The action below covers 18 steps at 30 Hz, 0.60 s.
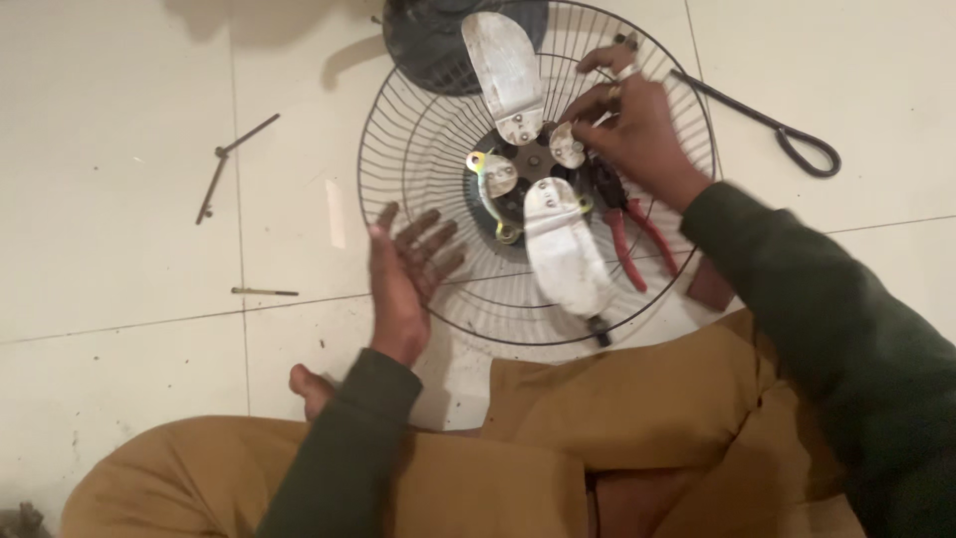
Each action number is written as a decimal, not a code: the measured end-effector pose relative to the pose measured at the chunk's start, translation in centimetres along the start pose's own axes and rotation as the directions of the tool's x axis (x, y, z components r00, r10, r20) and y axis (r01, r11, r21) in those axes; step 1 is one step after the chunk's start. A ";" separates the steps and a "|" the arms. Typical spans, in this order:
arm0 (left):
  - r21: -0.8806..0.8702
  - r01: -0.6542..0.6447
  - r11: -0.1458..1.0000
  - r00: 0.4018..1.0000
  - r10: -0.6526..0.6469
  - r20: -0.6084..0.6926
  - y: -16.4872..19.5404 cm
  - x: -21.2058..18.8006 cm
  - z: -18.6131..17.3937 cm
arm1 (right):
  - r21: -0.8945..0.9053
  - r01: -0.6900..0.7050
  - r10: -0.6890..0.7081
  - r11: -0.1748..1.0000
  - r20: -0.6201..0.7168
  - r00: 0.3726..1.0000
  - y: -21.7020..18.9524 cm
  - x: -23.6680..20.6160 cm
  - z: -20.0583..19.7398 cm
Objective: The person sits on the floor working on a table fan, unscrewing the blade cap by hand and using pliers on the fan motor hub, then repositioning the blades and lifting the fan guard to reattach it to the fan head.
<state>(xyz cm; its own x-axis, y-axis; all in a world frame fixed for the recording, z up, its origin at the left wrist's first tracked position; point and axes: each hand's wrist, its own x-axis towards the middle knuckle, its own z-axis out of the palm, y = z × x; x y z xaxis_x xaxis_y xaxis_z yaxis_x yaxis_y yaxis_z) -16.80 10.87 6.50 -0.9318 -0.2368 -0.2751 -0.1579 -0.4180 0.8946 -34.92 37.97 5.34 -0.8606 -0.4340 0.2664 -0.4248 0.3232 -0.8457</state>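
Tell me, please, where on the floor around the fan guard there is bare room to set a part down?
Bare tile lies left of the wire fan guard, between it and the bent metal rod, and at lower left below the thin pin. More lies at upper right, beyond the looped black bar. The guard's middle is crowded: blades, red-handled pliers, right hand, left hand.
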 end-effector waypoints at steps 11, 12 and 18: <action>0.998 -0.068 0.018 0.998 0.015 0.067 3.0 -2.4 -8.1 | -0.429 0.082 -0.222 0.900 -0.288 0.932 -9.9 -12.7 -5.1; 0.990 -0.133 0.046 0.990 0.041 0.132 2.4 -1.9 -8.0 | -0.453 0.079 -0.227 0.888 -0.283 0.932 -11.8 -14.3 -4.1; 0.996 0.090 0.007 0.963 0.256 -0.089 0.5 0.4 -8.6 | -0.584 0.266 -0.230 0.767 0.136 0.964 -18.1 -18.0 2.9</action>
<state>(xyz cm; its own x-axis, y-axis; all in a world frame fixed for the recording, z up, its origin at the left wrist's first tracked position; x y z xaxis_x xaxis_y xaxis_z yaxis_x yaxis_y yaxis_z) -14.47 3.03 3.82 -0.9084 -0.4128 -0.0669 -0.4104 0.8493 0.3320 -10.94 37.47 14.53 -0.6932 -0.6073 0.3881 -0.7186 0.6234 -0.3080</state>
